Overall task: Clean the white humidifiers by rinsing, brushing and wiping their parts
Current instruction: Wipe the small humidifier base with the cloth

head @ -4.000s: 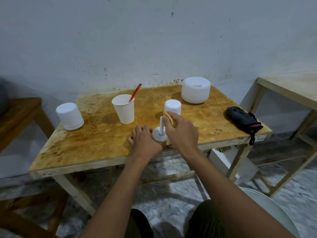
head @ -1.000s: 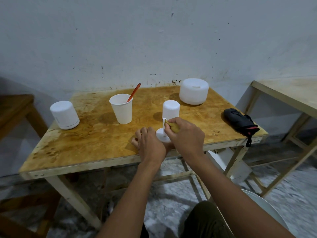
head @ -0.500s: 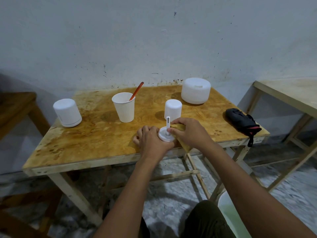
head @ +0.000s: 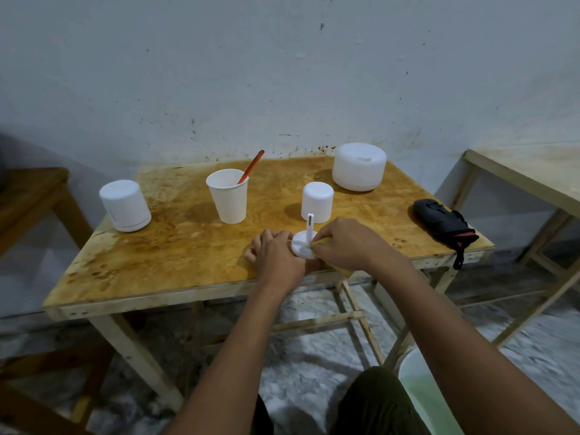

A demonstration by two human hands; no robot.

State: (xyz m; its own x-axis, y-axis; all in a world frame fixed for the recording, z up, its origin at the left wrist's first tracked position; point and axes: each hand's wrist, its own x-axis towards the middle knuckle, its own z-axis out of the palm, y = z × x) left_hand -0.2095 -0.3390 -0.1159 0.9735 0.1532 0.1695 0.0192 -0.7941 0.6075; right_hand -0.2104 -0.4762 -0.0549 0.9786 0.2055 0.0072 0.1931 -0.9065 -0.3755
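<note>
fingers (head: 320,239) of the right hand (head: 348,243) are curled round a crumpled yellow cloth (head: 342,270), pressing it on the white round plastic humidifier base (head: 300,245) near the front edge of the stained wooden table (head: 188,246). most of the cloth is hidden under the palm. the base's thin white upright stem (head: 310,225) sticks up between the hands. left hand (head: 276,255) grips the base's left rim with its fingers (head: 266,237) curled, thumb not visible. behind the base: small white cylindrical cap (head: 317,202), large white round humidifier (head: 359,166), white paper cup (head: 228,196) with an orange-red stick handle (head: 251,167), its lower end hidden in the cup. white cylindrical humidifier (head: 125,205) is far left. black fabric pouch with red trim (head: 442,221) is at the right edge. white bucket (head: 408,372) is cut off bottom right, contents unclear.
</note>
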